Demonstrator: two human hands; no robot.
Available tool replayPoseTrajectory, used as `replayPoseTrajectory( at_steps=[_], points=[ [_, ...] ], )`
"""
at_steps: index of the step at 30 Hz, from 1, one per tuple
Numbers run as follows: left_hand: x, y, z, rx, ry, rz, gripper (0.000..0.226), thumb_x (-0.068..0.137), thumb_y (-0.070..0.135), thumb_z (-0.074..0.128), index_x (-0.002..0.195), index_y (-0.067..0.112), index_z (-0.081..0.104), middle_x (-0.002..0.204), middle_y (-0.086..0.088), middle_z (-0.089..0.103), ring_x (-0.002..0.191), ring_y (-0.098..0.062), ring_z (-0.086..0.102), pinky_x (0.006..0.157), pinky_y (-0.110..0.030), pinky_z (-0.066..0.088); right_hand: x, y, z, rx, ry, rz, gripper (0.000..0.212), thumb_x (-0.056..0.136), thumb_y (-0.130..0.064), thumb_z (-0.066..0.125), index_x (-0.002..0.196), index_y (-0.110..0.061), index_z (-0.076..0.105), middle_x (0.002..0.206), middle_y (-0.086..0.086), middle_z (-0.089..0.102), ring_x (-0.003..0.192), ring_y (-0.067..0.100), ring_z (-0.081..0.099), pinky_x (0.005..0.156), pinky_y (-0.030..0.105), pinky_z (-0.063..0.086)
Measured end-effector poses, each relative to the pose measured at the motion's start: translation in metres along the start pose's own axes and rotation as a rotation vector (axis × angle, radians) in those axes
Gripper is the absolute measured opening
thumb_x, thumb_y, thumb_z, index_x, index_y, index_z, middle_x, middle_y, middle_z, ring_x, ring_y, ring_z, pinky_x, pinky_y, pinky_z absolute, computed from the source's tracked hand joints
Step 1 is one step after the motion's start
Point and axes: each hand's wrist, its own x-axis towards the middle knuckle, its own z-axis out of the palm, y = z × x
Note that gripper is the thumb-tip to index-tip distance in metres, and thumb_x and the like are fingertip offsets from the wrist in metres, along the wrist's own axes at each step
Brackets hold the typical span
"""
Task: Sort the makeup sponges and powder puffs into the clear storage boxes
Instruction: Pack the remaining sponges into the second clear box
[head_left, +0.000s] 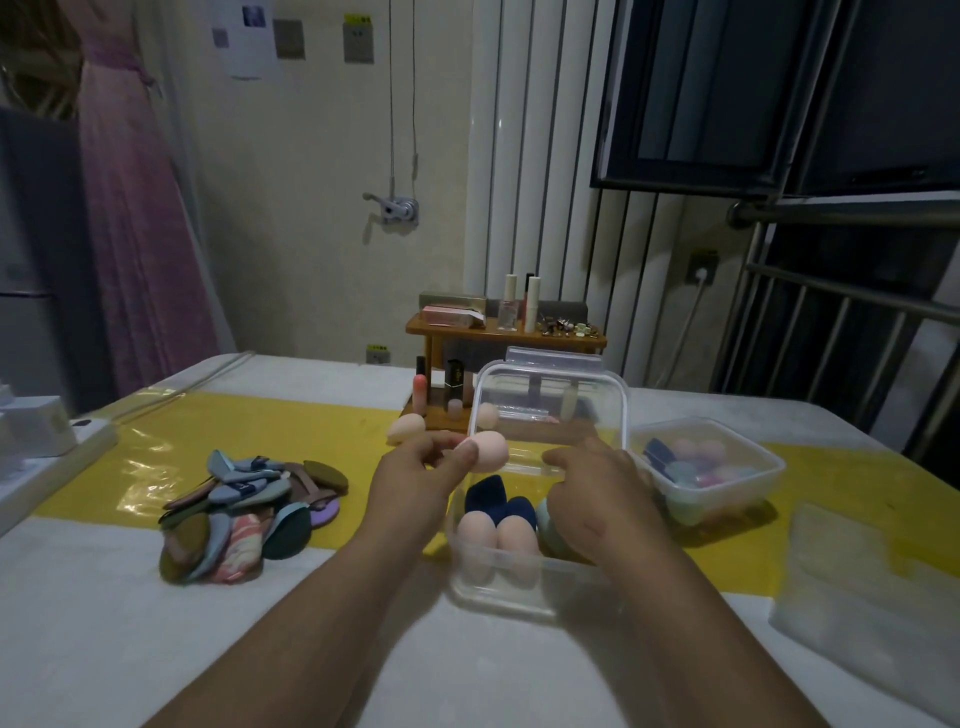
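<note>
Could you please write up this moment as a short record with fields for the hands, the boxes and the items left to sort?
Left hand: pinches a pale pink sponge over the open box
Right hand: over the same box, fingers curled, grip hidden
Open box: lid raised, pink sponges and navy sponges inside
Second box: at right, holds mixed sponges
Unsorted: powder puff pile at left, one loose sponge by the wooden shelf
</note>
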Motion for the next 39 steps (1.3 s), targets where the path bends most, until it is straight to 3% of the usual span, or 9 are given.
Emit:
replayPoseTrajectory(
  at_steps=[4,9,13,17,20,24,28,35,39],
  points=[
    [-0.004,0.001,0.003,0.020,-0.031,0.001,0.010,0.093,0.029,0.064,0.099,0.025,0.072,0.092,0.022,0.063,0.086,0.005,0.054,0.067,-0.019,0.038,0.001,0.004,0.001,0.352,0.091,-0.213,0.030,0.097,-0.021,0.043,0.118,-0.033,0.061,0.119,-0.006,0.058,0.109,0.015,0.052,0.095,0.043,0.048],
    [-0.004,-0.001,0.004,0.019,-0.088,0.013,0.012,0.093,0.029,0.065,0.100,0.024,0.074,0.096,0.016,0.069,0.081,0.008,0.060,0.066,-0.016,0.041,0.001,0.004,0.006,0.410,0.011,-0.273,0.016,0.093,-0.048,0.057,0.105,-0.040,0.051,0.105,-0.020,0.058,0.100,0.002,0.056,0.083,0.032,0.053],
    [-0.003,-0.005,0.005,0.019,-0.106,0.018,0.009,0.092,0.031,0.064,0.098,0.032,0.071,0.096,0.011,0.068,0.076,0.002,0.056,0.066,-0.022,0.040,0.001,0.005,0.008,0.443,0.056,-0.272,0.014,0.091,-0.039,0.065,0.099,-0.040,0.054,0.104,-0.020,0.061,0.096,0.000,0.057,0.078,0.025,0.052],
    [-0.005,-0.010,0.007,-0.111,-0.145,-0.179,0.027,0.091,0.057,0.056,0.104,0.038,0.070,0.106,0.010,0.068,0.106,-0.015,0.060,0.095,-0.043,0.050,0.002,0.012,-0.005,0.607,0.097,-0.215,0.016,0.086,-0.022,0.066,0.092,-0.035,0.061,0.096,-0.011,0.062,0.089,0.008,0.058,0.070,0.025,0.047],
    [-0.004,-0.013,0.007,-0.111,-0.158,-0.215,0.026,0.092,0.057,0.054,0.097,0.038,0.071,0.106,0.006,0.069,0.108,-0.019,0.061,0.100,-0.049,0.047,0.003,0.017,-0.016,0.636,0.059,-0.171,0.024,0.082,-0.009,0.066,0.085,-0.032,0.066,0.088,-0.006,0.062,0.082,0.014,0.057,0.066,0.025,0.043],
    [-0.005,-0.012,0.008,-0.198,-0.170,-0.250,0.023,0.082,0.045,0.063,0.102,0.040,0.073,0.111,0.007,0.071,0.111,-0.019,0.063,0.101,-0.052,0.048,0.002,0.019,-0.023,0.576,-0.073,-0.133,0.025,0.081,-0.006,0.066,0.080,-0.031,0.069,0.083,-0.007,0.065,0.080,0.013,0.059,0.064,0.024,0.044],
    [-0.004,-0.014,0.008,-0.201,-0.158,-0.260,0.017,0.098,0.026,0.058,0.108,0.032,0.070,0.115,0.004,0.069,0.109,-0.014,0.061,0.102,-0.046,0.048,0.002,0.020,-0.023,0.392,-0.145,-0.102,0.017,0.076,-0.009,0.069,0.080,-0.025,0.067,0.087,-0.005,0.064,0.082,0.014,0.060,0.066,0.026,0.049],
    [-0.004,-0.014,0.007,-0.214,-0.173,-0.274,0.016,0.096,0.025,0.060,0.107,0.032,0.070,0.114,0.003,0.069,0.108,-0.017,0.064,0.099,-0.044,0.051,0.003,0.022,-0.021,0.172,-0.209,-0.083,0.015,0.072,-0.014,0.078,0.072,-0.025,0.068,0.081,-0.008,0.066,0.079,0.011,0.061,0.064,0.026,0.052],
    [-0.002,-0.012,0.007,-0.166,-0.171,-0.237,0.018,0.098,0.022,0.057,0.112,0.030,0.066,0.115,0.003,0.068,0.105,-0.011,0.063,0.091,-0.032,0.051,0.001,0.021,-0.022,0.141,-0.220,-0.074,0.013,0.071,-0.017,0.080,0.075,-0.023,0.069,0.079,-0.007,0.066,0.077,0.012,0.060,0.064,0.026,0.053]
  ],
)
